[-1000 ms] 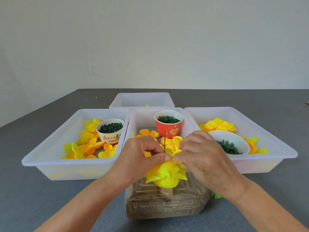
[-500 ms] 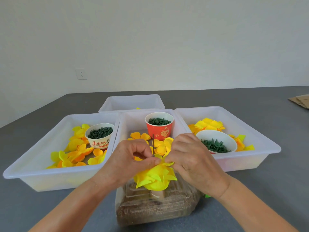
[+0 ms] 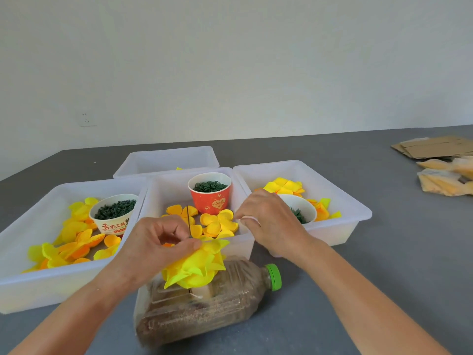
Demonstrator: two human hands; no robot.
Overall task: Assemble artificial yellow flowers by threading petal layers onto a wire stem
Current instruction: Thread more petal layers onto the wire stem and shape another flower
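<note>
Fingers (image 3: 179, 245) of our left hand (image 3: 156, 248) pinch the wire stem (image 3: 188, 221) above the yellow flower (image 3: 197, 267); our right hand (image 3: 268, 221) (fingers loosely curled, grasping nothing we can see) hovers over the middle tray (image 3: 245, 248).

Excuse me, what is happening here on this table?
A person is building a yellow artificial flower on a wire stem standing over a sand-filled bottle. The left hand pinches the top petal layer at the wire. The right hand is over the middle tray, beside loose petals.
</note>
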